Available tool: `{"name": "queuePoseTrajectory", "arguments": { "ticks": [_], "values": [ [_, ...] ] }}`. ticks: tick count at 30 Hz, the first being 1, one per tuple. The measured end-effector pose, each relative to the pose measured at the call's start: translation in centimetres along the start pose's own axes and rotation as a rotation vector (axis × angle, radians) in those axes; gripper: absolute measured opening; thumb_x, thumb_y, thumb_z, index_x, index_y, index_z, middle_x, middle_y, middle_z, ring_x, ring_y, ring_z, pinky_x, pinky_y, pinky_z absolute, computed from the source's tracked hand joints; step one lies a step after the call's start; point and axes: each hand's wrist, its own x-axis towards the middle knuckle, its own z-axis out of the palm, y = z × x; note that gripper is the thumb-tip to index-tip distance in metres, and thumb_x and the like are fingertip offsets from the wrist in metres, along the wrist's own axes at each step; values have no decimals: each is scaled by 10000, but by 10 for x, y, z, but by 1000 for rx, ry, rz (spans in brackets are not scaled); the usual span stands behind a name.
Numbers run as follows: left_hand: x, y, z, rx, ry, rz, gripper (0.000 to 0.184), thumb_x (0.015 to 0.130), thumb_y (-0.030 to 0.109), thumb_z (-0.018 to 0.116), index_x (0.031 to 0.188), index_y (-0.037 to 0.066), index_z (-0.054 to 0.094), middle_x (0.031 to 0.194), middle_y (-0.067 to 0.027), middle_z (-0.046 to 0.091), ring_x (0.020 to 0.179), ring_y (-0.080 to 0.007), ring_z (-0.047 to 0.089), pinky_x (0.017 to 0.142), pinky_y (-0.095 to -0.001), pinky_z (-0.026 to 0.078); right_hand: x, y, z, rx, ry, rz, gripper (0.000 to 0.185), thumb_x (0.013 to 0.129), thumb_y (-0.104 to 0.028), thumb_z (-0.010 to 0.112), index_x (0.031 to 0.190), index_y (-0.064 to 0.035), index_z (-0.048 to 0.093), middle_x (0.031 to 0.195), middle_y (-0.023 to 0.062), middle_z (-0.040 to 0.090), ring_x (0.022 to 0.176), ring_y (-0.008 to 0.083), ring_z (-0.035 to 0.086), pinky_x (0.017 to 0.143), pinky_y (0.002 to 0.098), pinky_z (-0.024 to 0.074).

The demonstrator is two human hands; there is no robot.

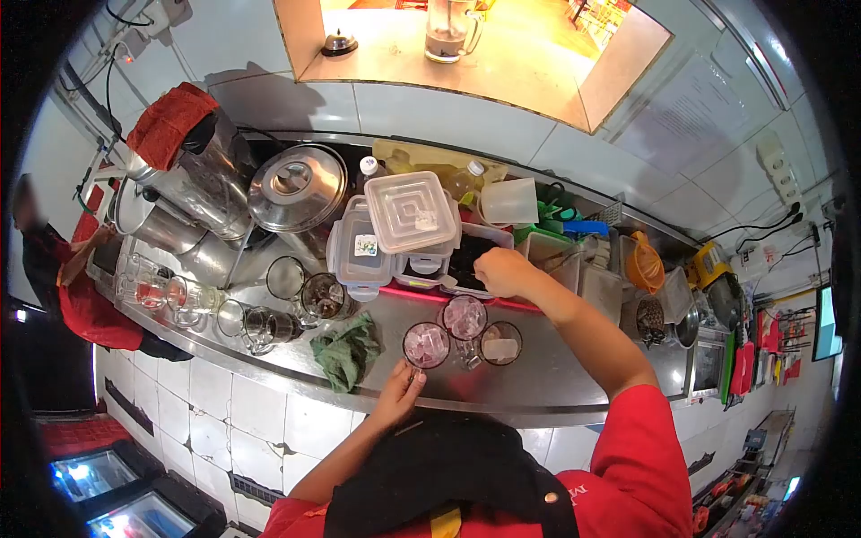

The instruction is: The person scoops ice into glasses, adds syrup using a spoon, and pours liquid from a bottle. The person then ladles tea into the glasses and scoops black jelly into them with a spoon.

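Note:
My left hand (400,393) is closed at the near side of a glass mug (426,346), its fingers at the handle; the mug holds pinkish ice. Right beside it stand a second glass mug (465,317) with similar pink ice and a third glass (500,343) with a paler chunk of ice. My right hand (504,272) reaches over the front edge of a plastic container (484,235) with dark contents. Its fingers are curled together over the container, and what they grip is hidden. Lidded plastic boxes (411,213) are stacked just left of that container.
A green cloth (348,353) lies on the steel counter (574,372). Glass mugs (260,328) crowd the left, before a lidded pot (298,186). Containers and an orange juicer (644,264) line the right. Another person (85,296) stands far left. A mug (446,34) sits on the hatch ledge.

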Motion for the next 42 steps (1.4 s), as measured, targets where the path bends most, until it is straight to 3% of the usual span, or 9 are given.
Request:
{"name": "queuePoseTrajectory", "arguments": {
  "ticks": [2, 5, 7, 9, 12, 17, 22, 38, 42],
  "values": [
    [2, 5, 0, 1, -1, -27, 303, 1072, 233, 531, 1221, -24, 592, 1197, -181, 556, 1139, -328, 561, 1010, -374, 418, 12, 13, 7, 231, 93, 35, 158, 814, -154, 688, 844, -14, 755, 786, 221, 707, 765, 382, 718, 695, 491, 563],
    [2, 4, 0, -21, 17, 41, 297, 1074, 229, 529, 1213, -25, 596, 1213, -178, 559, 1146, -325, 562, 1015, -368, 417, 18, 30, -3, 294, 31, 8, 192, 806, -178, 697, 815, 5, 755, 730, 241, 683, 702, 380, 695, 669, 455, 554],
    [2, -1, 0, -1, 2, 42, 298, 1075, 225, 527, 1218, -26, 601, 1208, -174, 565, 1139, -324, 567, 1018, -365, 417, 17, 36, -7, 313, 59, -26, 216, 806, -199, 722, 867, 0, 780, 682, 211, 682, 635, 325, 679, 645, 422, 546],
    [3, 0, 0, -9, 8, 55, 295, 1074, 220, 528, 1219, -26, 602, 1204, -174, 568, 1137, -325, 569, 1019, -365, 418, 2, 24, -31, 595, -64, 206, 186, 840, -138, 726, 924, 15, 791, 701, 110, 708, 632, 182, 640, 635, 343, 528],
    [2, 3, 1, -19, 20, 70, 289, 1073, 213, 531, 1217, -28, 600, 1199, -177, 571, 1134, -325, 570, 1022, -363, 418, -5, 29, -31, 743, -46, 273, 196, 862, -154, 738, 957, 4, 804, 718, 64, 696, 645, 116, 601, 613, 297, 504],
    [1, -1, 4, -7, 52, 95, 269, 1072, 213, 535, 1173, -26, 608, 1157, -172, 574, 1094, -322, 575, 981, -364, 434, -20, 32, -35, 803, 9, 310, 203, 862, -148, 729, 964, 11, 803, 732, 59, 695, 644, 125, 599, 610, 297, 495],
    [-3, 0, 0, 98, 72, -30, 258, 1074, 217, 529, 1077, -17, 640, 1007, -150, 582, 957, -300, 589, 866, -371, 452, -28, 43, -34, 886, 63, 375, 191, 861, -144, 726, 939, 13, 802, 715, 45, 672, 652, 120, 586, 602, 293, 475],
    [8, -2, -13, 6, 166, -130, 242, 1054, 243, 588, 1052, 6, 637, 1039, -125, 643, 1035, -207, 603, 931, -331, 461, -81, 22, -95, 803, 211, 379, 182, 884, -122, 710, 950, 26, 792, 688, 36, 658, 613, 114, 548, 565, 303, 444],
    [6, -13, -12, -11, 308, 16, 176, 1007, 180, 655, 1036, 19, 590, 1046, -102, 623, 1016, -196, 588, 929, -329, 459, -104, -8, -113, 717, 208, 335, 209, 880, -138, 702, 955, 38, 785, 690, 48, 664, 620, 112, 553, 572, 306, 450]
  ]
}}
